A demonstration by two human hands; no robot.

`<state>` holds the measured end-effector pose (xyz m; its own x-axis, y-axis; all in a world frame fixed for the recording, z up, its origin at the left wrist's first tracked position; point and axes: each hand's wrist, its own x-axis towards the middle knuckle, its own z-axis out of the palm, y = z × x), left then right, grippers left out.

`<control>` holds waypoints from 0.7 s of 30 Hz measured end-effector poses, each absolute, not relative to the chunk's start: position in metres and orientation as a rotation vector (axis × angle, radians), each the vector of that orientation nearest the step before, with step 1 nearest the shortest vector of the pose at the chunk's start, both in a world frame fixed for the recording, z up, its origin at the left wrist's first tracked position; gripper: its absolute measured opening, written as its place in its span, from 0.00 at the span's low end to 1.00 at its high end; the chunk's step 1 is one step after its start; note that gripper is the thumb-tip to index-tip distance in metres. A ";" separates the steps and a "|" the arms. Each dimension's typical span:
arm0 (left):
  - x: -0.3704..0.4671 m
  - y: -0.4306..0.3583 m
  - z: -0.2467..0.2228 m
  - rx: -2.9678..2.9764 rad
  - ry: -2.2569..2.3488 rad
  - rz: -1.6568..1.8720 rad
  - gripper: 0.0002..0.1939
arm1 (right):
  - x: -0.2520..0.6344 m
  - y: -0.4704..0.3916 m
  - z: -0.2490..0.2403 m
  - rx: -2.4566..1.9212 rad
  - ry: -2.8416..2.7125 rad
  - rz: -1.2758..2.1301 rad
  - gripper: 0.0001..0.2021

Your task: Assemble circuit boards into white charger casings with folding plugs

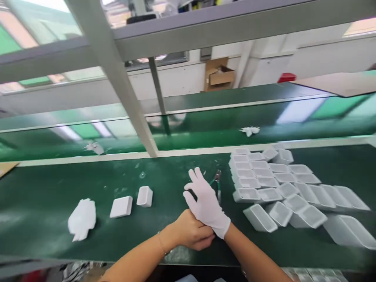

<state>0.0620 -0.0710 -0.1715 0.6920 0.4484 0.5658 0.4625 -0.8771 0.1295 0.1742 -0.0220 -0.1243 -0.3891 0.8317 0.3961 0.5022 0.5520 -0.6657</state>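
steadying the white glove (208, 203) at the wrist

the glove was on the right hand (202, 192), whose fingers stood raised and wide, holding nothing. below it, the left hand (192, 232), bare, was closed on the glove's heel, near the cuff. doing this well seemed to call for an even, gentle pull towards the forearm, fingers straight so the tips seated fully; a hard tug at one spot could have stretched or torn the cloth.

to the right of the gloved hand sat rows of pale open bins (246, 183), some upright, the nearer ones tilted; no contents could be made out in them. to its left lay a small white container (145, 196) and, beside that, a white block-like piece (121, 206), whose inside could not be told. farther left was a loose white glove-like bundle (82, 219). just beyond the gloved hand rested green-handled cutters (217, 177). well past it, an open cardboard box (221, 77) held something pale, too small to name.
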 end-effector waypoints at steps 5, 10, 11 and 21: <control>0.059 -0.069 -0.158 -2.869 -0.739 -1.045 0.14 | 0.169 -0.015 -0.125 -1.155 -2.105 0.550 0.07; 0.059 -0.070 -0.154 -2.855 -0.764 -1.017 0.12 | 0.169 -0.014 -0.125 -1.175 -2.154 0.564 0.08; 0.059 -0.069 -0.154 -2.854 -0.768 -1.012 0.11 | 0.169 -0.014 -0.125 -1.179 -2.159 0.570 0.08; 0.060 -0.067 -0.153 -2.871 -0.757 -1.052 0.13 | 0.169 -0.011 -0.124 -1.209 -2.189 0.624 0.08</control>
<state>0.0599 -0.0672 -0.1530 0.6612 0.4406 0.6072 0.4352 -0.8845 0.1679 0.1695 -0.0107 -0.1245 -0.4391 0.8645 0.2446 0.6057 0.4859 -0.6301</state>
